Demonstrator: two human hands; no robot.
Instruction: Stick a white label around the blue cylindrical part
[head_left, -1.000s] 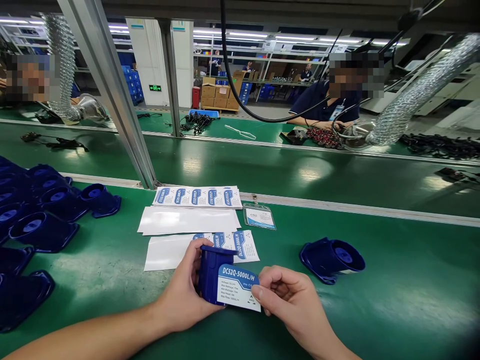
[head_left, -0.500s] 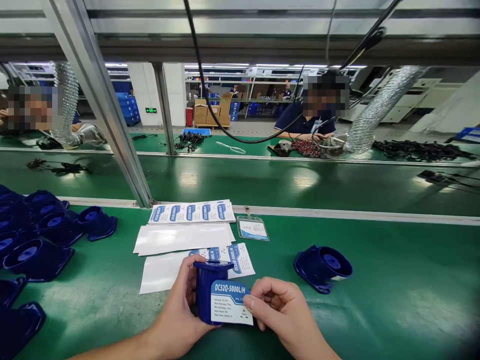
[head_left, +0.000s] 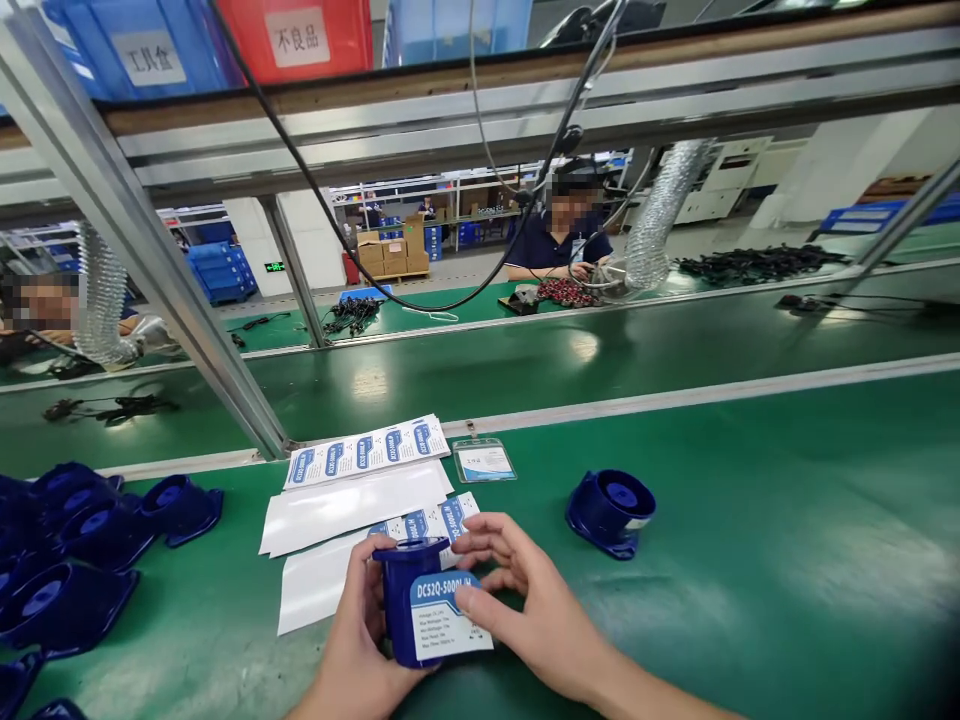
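Note:
My left hand (head_left: 371, 625) grips a dark blue plastic pump housing (head_left: 398, 605), held upright with its flange on top. A white and blue printed label (head_left: 442, 630) reading DC52Q-5000L/H lies against the side facing me, its right part standing off the curved wall. The thumb of my right hand (head_left: 517, 600) rests on the label's upper right, while the other fingers are spread apart beside the housing. Behind my hands lie label sheets (head_left: 367, 452), some printed and some blank white. Another blue housing (head_left: 611, 512) with a bit of white label sits to the right.
Several blue housings (head_left: 97, 535) crowd the left side of the green bench. A badge holder (head_left: 484, 461) lies beyond the sheets. A metal post (head_left: 172, 270) rises at the left, and a black cable (head_left: 330, 215) hangs across. Opposite sits a co-worker (head_left: 559, 245).
My right hand has gone from pinching the label's right edge to spread fingers with the thumb on the label. The view has tilted and shifted, bringing bins above into sight.

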